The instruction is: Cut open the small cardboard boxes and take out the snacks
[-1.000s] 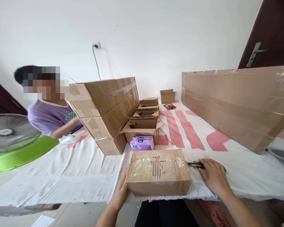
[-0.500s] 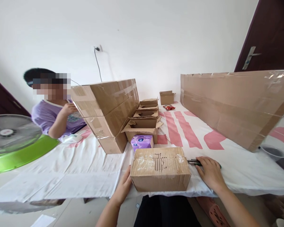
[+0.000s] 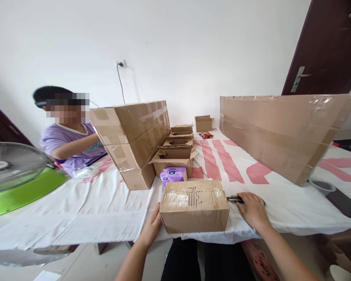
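A taped cardboard box sits in front of me at the table's near edge, with slits cut in its top. My left hand lies against the box's left side, fingers stretched along it and partly hidden. To the right of the box, my right hand is closed loosely over a slim black-handled tool; its thin metal end points at the box's side. I cannot tell the tool's exact kind. Just behind the box stands a purple printed pack.
Open cardboard boxes line up behind the pack, beside a stacked-carton wall. A long cardboard panel stands at right, near a clear plastic bowl. Left are a green fan, a white device and a co-worker.
The view has turned slightly right. The co-worker's arm now reaches forward, its hand hidden behind the carton wall. My hands keep nearly the same places at the box and tool.
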`<state>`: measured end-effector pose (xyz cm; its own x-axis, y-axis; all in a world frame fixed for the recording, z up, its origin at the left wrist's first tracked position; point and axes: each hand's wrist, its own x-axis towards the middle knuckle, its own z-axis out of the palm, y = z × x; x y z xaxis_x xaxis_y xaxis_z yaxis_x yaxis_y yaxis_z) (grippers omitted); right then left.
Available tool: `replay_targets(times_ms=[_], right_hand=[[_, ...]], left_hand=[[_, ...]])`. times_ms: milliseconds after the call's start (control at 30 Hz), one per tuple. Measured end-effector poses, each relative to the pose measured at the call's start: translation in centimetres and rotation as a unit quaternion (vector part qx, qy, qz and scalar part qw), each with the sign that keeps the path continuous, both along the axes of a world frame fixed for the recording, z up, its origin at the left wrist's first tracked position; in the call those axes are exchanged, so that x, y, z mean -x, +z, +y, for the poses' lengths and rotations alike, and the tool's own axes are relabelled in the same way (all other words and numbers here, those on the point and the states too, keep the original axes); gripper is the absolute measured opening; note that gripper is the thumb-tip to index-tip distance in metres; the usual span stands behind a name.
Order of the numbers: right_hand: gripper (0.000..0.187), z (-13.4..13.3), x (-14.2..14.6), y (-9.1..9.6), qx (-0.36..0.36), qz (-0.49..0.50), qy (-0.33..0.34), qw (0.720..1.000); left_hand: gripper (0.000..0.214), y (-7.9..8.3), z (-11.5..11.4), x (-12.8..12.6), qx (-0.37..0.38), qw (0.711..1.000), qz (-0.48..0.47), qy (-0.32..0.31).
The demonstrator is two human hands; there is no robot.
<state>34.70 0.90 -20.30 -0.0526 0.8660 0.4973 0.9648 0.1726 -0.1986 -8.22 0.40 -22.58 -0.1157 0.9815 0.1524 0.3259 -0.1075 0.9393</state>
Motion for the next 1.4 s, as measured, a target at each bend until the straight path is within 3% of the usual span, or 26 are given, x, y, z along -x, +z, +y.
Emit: replay_targets(times_ms=[367,867,1400], right_hand=[[0.03,0.2,-0.2,-0.3,-0.007,0.004,0.003,1.0],[0.029,-0.1,0.0,0.7,0.025,0.008,0.003,1.0],[0.028,-0.2,-0.1,0.7,0.003,-0.001,0.02,1.0]], left_hand=[[0.08,2.6,-0.3,-1.5,-0.03,0.999,0.018,-0.024],[0.073,4.7,-0.8,-3.2,-0.05,0.999,0.014,0.002],[0.062,4.6,-0.8,-3.4,-0.03,0.999,0.009,0.037]])
